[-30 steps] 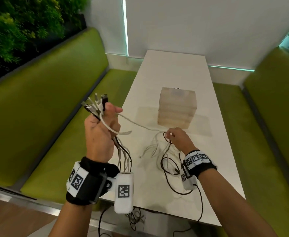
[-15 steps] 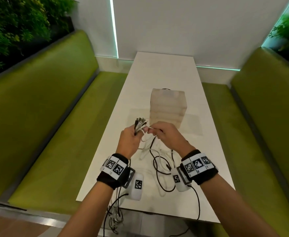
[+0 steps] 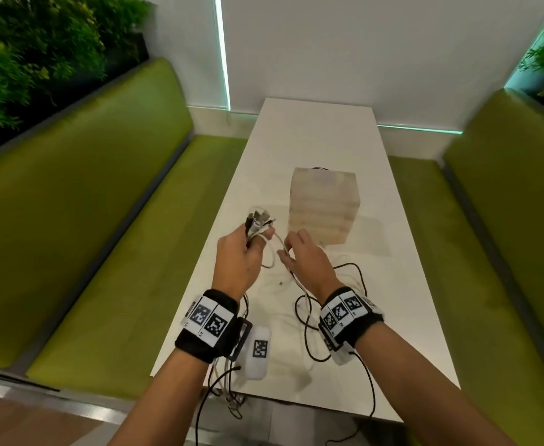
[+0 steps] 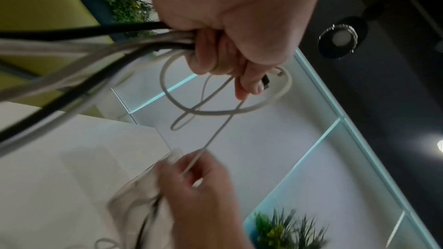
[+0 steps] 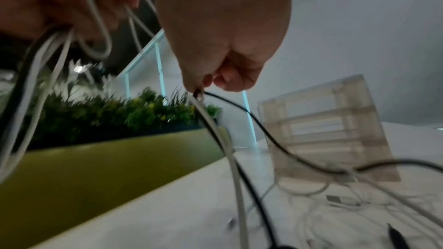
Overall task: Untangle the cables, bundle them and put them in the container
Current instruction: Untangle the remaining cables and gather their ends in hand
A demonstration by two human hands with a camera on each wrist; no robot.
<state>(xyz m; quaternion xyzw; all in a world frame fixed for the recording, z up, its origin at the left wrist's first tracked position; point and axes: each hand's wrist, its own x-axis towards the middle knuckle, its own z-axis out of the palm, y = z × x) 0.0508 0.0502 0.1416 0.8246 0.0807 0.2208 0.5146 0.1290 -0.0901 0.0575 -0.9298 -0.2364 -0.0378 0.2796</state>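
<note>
My left hand (image 3: pixel 245 259) grips a bunch of black and white cables (image 3: pixel 257 225) just below their plugs, which stick up above the fist; the left wrist view shows the fingers (image 4: pixel 215 54) curled round the bunch. My right hand (image 3: pixel 299 259), close to the right of it, pinches a thin white cable (image 4: pixel 215 132) and a black one (image 5: pixel 239 107) between thumb and fingers. The rest of the tangle (image 3: pixel 309 317) lies on the white table (image 3: pixel 393 317) under my wrists, some strands hanging over the near edge. The wooden slatted container (image 3: pixel 323 207) stands upright just beyond my hands.
Green padded benches (image 3: pixel 87 252) run along both sides of the narrow table. A white wall closes the far end. Plants (image 3: pixel 23 53) sit behind the left bench back. The table's far half (image 3: pixel 315 133) lies beyond the container.
My left hand came down and in from high on the left with the cable ends. My right hand rose off the table to meet it, then drew slightly apart, pinching strands.
</note>
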